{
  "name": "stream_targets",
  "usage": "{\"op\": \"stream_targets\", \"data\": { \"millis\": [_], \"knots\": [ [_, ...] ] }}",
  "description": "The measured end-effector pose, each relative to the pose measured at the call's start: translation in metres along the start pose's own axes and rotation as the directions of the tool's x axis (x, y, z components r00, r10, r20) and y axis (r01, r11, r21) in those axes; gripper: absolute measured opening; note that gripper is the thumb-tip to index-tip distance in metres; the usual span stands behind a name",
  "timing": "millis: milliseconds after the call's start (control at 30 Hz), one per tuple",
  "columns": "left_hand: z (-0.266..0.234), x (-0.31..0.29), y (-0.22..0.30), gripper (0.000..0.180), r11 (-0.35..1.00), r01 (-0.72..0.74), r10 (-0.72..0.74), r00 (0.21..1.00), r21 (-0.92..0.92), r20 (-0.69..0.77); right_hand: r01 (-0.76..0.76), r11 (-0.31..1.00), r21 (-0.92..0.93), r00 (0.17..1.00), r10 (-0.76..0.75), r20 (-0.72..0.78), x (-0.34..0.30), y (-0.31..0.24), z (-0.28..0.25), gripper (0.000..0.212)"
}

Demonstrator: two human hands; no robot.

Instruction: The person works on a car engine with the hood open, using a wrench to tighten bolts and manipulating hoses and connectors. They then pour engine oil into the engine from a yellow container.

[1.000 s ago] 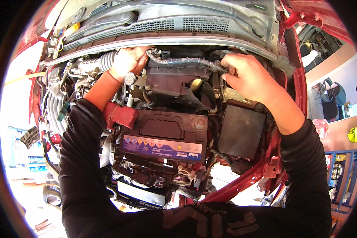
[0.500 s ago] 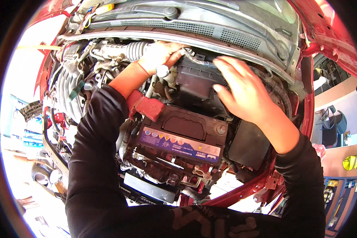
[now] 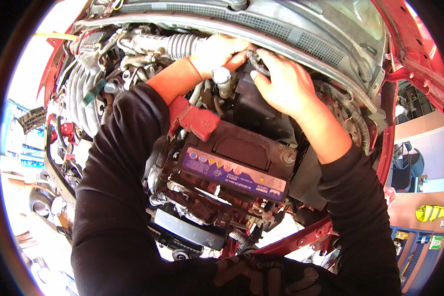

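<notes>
My left hand is closed at the back of the engine bay, its fingertips pinching one end of a dark, taped wiring harness. From the right, my right hand curls round the same harness, thumb on the near side and fingers on the far side; its fingertips are partly hidden. Beneath both hands lies a black plastic box. Closer to me sits a car battery with a purple label, and a red terminal cover caps its left corner.
A ribbed intake hose runs left of my hands. The cowl edge crosses just behind them. A corrugated conduit curves along the right side. A green-handled tool lies on the engine at left.
My right hand has come left and closed in on the harness, beside my left hand. The view has shifted, so the engine bay sits slightly differently.
</notes>
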State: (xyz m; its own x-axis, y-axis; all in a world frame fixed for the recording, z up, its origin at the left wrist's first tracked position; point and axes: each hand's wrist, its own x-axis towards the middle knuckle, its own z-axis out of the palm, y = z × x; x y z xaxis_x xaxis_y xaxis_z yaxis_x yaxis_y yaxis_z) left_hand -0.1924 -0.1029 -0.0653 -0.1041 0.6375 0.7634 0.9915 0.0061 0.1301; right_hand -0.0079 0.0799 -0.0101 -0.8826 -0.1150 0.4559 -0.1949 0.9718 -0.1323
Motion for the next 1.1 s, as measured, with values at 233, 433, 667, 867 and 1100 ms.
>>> {"op": "stream_targets", "data": {
  "millis": [233,433,667,867,1100],
  "knots": [
    [-0.002,-0.001,0.007,0.019,0.995,0.071,-0.074,0.996,0.064,0.042,-0.066,0.998,-0.013,0.988,0.068,0.14,0.009,-0.01,-0.008,0.061],
    [0.001,-0.003,0.012,0.025,0.988,0.035,-0.028,0.998,0.147,-0.049,-0.1,0.991,-0.09,0.994,0.104,0.038,0.004,-0.015,0.006,0.06],
    [0.008,-0.005,0.012,0.023,0.994,0.06,-0.05,0.992,0.087,-0.114,-0.056,0.997,-0.043,0.998,0.054,-0.04,-0.001,-0.006,0.013,0.061],
    [0.01,-0.005,0.013,0.025,0.997,0.061,-0.053,0.988,0.051,-0.144,-0.017,0.999,-0.044,0.996,0.013,-0.092,-0.003,-0.004,0.019,0.062],
    [0.011,-0.007,0.01,0.02,0.989,0.12,-0.102,0.977,0.089,-0.185,0.018,1.0,0.013,0.989,-0.016,-0.145,-0.004,0.002,0.023,0.064]
  ]
}}
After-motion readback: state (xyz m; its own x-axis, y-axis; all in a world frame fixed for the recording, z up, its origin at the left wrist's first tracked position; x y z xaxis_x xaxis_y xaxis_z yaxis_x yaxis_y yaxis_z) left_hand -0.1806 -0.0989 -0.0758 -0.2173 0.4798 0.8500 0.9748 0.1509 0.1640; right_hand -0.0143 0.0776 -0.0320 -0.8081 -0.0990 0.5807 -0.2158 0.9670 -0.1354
